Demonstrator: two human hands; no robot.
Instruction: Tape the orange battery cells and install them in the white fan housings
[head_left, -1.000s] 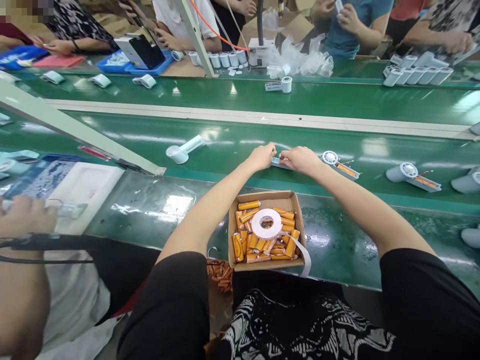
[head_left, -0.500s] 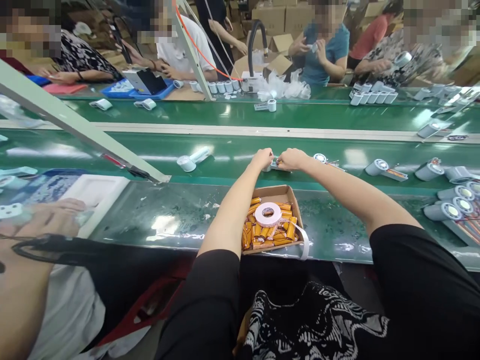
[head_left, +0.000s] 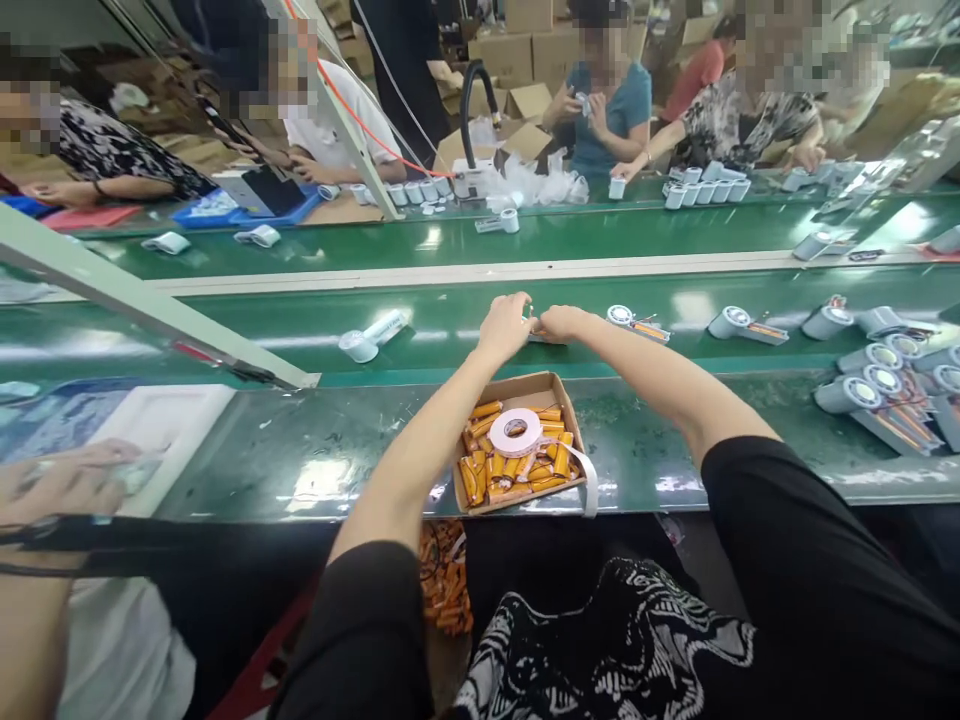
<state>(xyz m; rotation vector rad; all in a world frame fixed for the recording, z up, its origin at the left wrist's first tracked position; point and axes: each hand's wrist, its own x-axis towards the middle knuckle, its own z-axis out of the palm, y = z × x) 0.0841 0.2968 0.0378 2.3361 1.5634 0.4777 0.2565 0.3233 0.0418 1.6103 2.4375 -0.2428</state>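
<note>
Over the green belt, my left hand (head_left: 507, 326) curls around the round end of a white housing, which it mostly hides. A strip of that white housing (head_left: 549, 339) shows under my right hand (head_left: 562, 323). My right fingers are pinched together close to the left fingertips; what they hold is hidden. Nearer to me stands a cardboard tray (head_left: 564, 390) full of orange-wrapped battery cells (head_left: 474, 476) with thin wires. On top of the cells lies a roll of white tape (head_left: 515, 431), its loose end hanging over the tray's right edge.
More white housings with round heads lie along the belt, one at left (head_left: 373, 336) and one at right (head_left: 746, 325). Several stand clustered at the right (head_left: 862, 390). A slanted metal post (head_left: 150, 295) crosses the left side. A neighbour's hand (head_left: 67, 480) rests near a white tray (head_left: 176, 430).
The view has shifted, so the tray and belt things appear further left. My left hand has lifted its fingers slightly and covers the housing's round end more. Both hands stay together at the housing.
</note>
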